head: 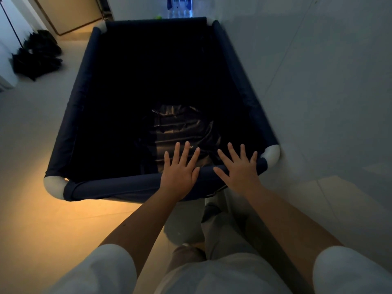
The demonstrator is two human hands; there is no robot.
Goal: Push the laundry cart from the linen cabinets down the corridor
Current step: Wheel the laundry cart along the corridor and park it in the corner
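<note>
The laundry cart [110, 185] is a deep dark-blue fabric bin on a frame with white corner joints, straight ahead of me. Both palms rest on its near rim. My left hand [180, 168] lies flat with fingers spread, near the rim's middle. My right hand [238, 166] lies flat beside it, fingers spread, close to the right white corner [271, 154]. Inside, a shiny dark bag [182, 124] lies at the bottom.
A pale wall [318, 81] runs tight along the cart's right side. A black heap of bags [37, 55] sits on the floor at far left. A wooden door [70, 13] stands ahead left, and water bottles [180, 9] beyond the cart's far rim.
</note>
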